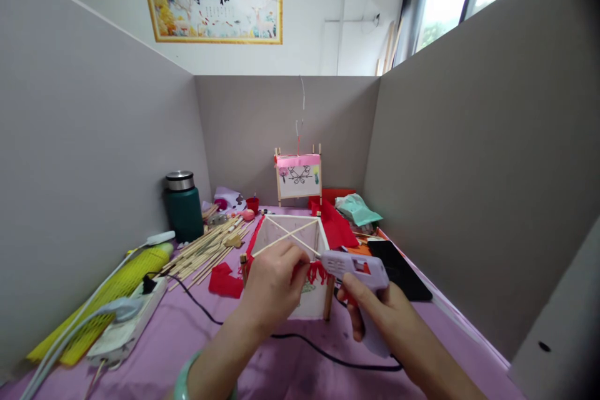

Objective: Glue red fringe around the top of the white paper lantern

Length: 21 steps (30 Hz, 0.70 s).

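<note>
A box-shaped lantern frame [323,234] with white panels, wooden corner posts and two crossed sticks over its open top stands in front of me. Red fringe trim [319,272] hangs along its front top edge. My left hand [279,278] is closed in a pinch at that edge, with the fringe at its fingertips; the fingers partly hide the hold. In my right hand [375,309] is a white glue gun [359,267], gripped by its handle. Its nozzle points left, close to the frame's front right top corner.
Thin wooden sticks [213,244], red cloth [225,280], a green bottle [182,206] and a power strip [126,322] lie left. A finished-looking hanging lantern [300,178] is behind. A black tablet-like slab [398,270] lies right. A black cord [323,353] crosses the front. Grey partitions [288,119] enclose the table.
</note>
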Tool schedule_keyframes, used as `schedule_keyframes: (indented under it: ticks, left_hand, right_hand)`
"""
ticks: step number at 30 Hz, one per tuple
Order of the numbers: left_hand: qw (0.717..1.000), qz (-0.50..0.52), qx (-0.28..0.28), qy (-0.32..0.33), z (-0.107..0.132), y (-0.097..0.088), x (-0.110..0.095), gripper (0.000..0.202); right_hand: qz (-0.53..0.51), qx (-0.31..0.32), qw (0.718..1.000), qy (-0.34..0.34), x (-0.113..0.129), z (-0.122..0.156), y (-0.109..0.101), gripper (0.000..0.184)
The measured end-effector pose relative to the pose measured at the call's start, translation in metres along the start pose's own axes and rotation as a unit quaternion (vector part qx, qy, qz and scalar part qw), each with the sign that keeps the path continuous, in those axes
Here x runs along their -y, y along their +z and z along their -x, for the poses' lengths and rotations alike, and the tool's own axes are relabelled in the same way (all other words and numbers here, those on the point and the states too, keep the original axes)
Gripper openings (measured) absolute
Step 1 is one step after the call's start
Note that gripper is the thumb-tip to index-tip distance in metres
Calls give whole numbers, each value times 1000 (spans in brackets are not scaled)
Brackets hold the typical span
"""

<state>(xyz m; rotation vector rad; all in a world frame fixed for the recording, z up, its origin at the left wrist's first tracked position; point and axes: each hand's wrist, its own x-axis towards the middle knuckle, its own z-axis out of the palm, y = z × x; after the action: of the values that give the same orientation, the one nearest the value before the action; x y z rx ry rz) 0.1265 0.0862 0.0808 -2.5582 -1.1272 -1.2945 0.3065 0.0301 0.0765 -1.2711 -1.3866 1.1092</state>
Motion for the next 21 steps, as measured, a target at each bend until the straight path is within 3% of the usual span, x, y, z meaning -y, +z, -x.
schedule_keyframes:
  ticks: [8,21]
  left_hand:
    - [991,-75,-85,75,10,10,2,14]
    - [983,-92,-111,115,15,18,7,8]
  right_hand:
    - [28,15,999,1,4,0,0,49]
    - [59,29,998,-2,10,4,-3,49]
